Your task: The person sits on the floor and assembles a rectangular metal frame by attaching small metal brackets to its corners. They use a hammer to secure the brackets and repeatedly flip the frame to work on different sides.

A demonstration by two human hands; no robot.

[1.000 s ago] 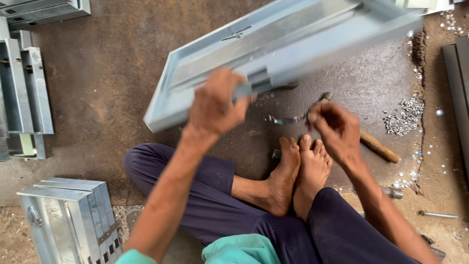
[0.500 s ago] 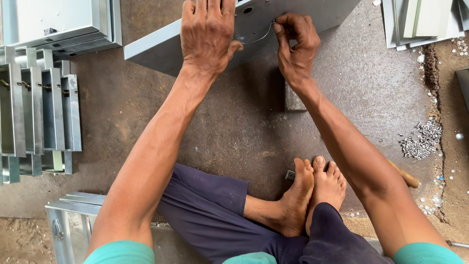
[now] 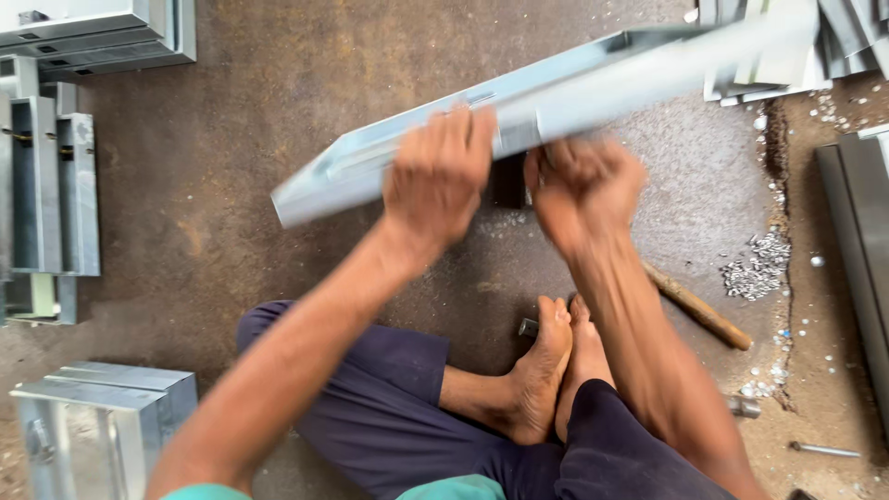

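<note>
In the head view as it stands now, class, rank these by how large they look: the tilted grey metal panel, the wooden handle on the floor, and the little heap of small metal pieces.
1. Grey metal panel, by far the largest, though held up nearer the camera.
2. Wooden handle.
3. Heap of small metal pieces; it looks close to the handle in extent, so this order is unsure.

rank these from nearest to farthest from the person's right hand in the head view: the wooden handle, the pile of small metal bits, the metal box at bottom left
From the right hand:
1. Wooden handle, on the floor just below and to its right.
2. Pile of small metal bits, farther right near the floor's edge.
3. Metal box, far off at the bottom left corner.
</note>
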